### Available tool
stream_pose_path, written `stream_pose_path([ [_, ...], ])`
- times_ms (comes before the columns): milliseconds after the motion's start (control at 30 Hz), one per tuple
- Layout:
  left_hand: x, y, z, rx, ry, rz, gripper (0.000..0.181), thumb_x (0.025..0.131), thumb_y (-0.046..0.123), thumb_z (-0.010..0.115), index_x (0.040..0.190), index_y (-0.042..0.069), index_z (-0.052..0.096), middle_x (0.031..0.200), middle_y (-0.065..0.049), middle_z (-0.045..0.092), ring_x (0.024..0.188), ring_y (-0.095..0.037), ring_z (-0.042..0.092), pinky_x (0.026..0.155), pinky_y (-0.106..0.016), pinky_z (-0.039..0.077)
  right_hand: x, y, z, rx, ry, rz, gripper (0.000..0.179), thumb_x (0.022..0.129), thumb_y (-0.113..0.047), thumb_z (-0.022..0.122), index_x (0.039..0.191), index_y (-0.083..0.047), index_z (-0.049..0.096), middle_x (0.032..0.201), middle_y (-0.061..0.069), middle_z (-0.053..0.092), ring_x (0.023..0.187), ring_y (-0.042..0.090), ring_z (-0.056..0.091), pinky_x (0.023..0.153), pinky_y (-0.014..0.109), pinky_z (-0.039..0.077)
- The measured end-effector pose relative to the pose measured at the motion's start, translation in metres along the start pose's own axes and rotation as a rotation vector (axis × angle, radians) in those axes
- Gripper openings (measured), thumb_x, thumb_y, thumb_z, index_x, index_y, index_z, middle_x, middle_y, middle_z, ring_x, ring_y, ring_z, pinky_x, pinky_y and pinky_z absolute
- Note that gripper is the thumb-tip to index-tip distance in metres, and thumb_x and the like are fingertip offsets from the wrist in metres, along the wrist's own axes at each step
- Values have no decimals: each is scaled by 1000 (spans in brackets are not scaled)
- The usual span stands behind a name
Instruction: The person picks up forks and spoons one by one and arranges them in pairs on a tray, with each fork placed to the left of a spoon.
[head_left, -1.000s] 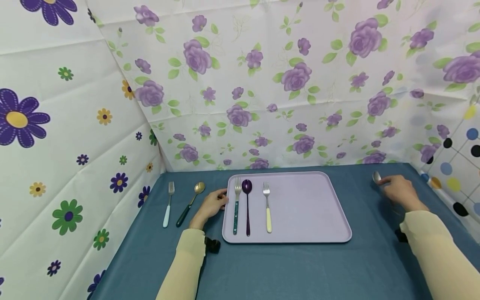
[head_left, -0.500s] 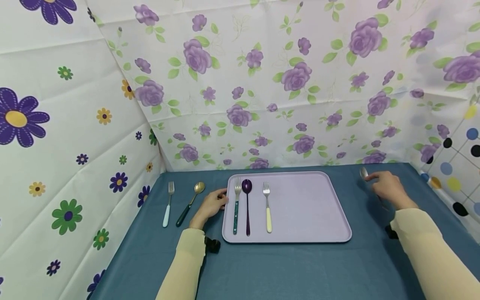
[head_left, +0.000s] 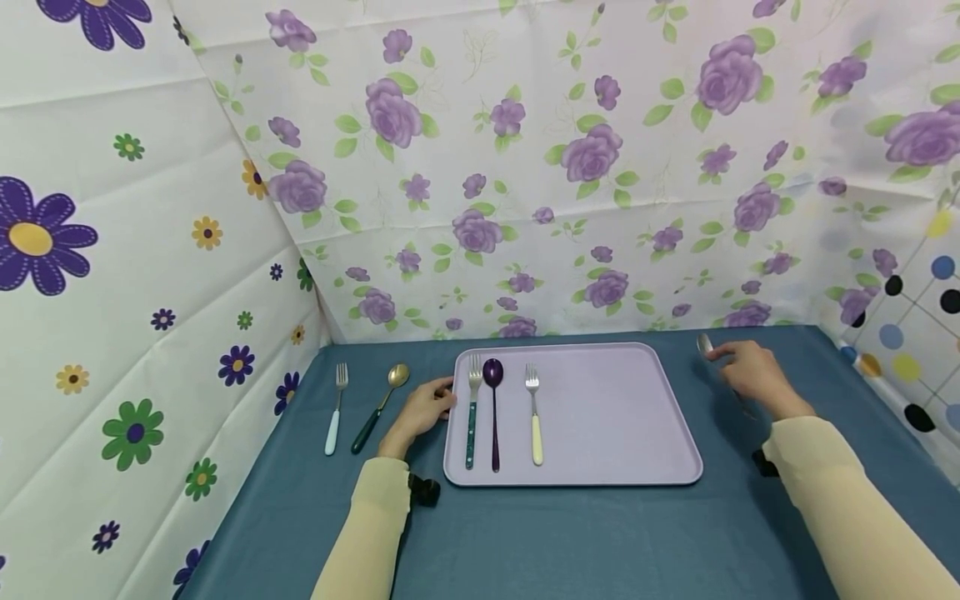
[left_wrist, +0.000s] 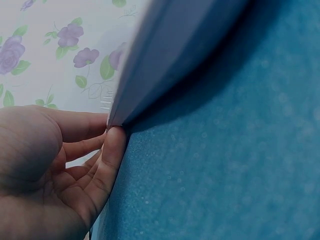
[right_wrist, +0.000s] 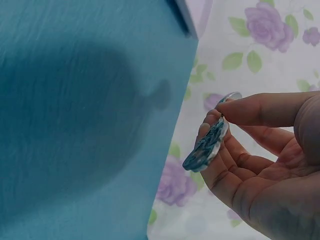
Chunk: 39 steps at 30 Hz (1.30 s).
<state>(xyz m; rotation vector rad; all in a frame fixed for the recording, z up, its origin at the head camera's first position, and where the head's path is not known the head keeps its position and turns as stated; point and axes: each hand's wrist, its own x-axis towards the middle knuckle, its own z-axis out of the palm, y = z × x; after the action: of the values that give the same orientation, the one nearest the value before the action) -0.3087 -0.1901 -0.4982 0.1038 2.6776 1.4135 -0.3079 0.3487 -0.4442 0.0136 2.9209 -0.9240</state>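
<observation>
At the right, my right hand [head_left: 753,379] pinches a spoon between thumb and fingers. The spoon's silver bowl [head_left: 704,345] points away from me. In the right wrist view its teal patterned handle [right_wrist: 204,150] slants down across the fingers, and its shadow falls on the cloth. My left hand [head_left: 427,408] grips the left edge of a pale lilac tray [head_left: 615,417]. In the left wrist view, the thumb and fingers close on the tray's rim [left_wrist: 122,95]. On the tray lie a green-handled fork [head_left: 472,417], a dark purple spoon [head_left: 494,408] and a cream-handled fork [head_left: 536,417].
Left of the tray, a light-blue-handled fork [head_left: 337,408] and a gold spoon with a green handle [head_left: 381,407] lie on the blue tablecloth [head_left: 585,542]. A floral curtain [head_left: 525,167] hangs behind. Patterned sheets [head_left: 150,350] rise on both sides.
My right hand has moved left toward the tray, carrying the spoon. The left hand, the tray and the other cutlery have stayed in place.
</observation>
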Motion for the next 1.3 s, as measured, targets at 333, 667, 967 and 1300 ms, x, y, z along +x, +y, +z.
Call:
stream_pose_path([
  [333, -2, 1, 0, 3, 5, 10, 48, 103, 7, 59, 149, -5, 52, 106, -14, 64, 93, -22, 64, 81, -35, 61, 1, -17, 5, -20, -15, -42, 46, 90, 6, 48, 133, 10, 63, 104, 30, 68, 55, 19, 48, 53, 34, 41],
  [667, -1, 2, 1, 3, -1, -3, 48, 104, 7, 59, 150, -3, 52, 107, -14, 64, 92, -21, 65, 82, -35, 61, 3, -25, 18, -12, -34, -90, 45, 89, 7, 48, 131, 10, 65, 119, 38, 65, 66, 22, 61, 54, 34, 42],
  [967, 2, -1, 0, -1, -4, 4, 48, 104, 7, 59, 150, -3, 52, 106, -14, 64, 93, -22, 65, 81, -35, 61, 5, -46, 31, 2, -54, -113, 44, 91, 7, 46, 130, 10, 65, 117, 36, 66, 58, 18, 53, 53, 33, 42],
  [1300, 3, -1, 0, -18, -9, 10, 48, 104, 8, 59, 150, -3, 52, 105, -13, 63, 93, -20, 65, 79, -33, 60, 2, -75, 52, -33, -69, -185, 40, 91, 9, 48, 126, 9, 69, 110, 31, 68, 85, 34, 65, 61, 35, 48],
])
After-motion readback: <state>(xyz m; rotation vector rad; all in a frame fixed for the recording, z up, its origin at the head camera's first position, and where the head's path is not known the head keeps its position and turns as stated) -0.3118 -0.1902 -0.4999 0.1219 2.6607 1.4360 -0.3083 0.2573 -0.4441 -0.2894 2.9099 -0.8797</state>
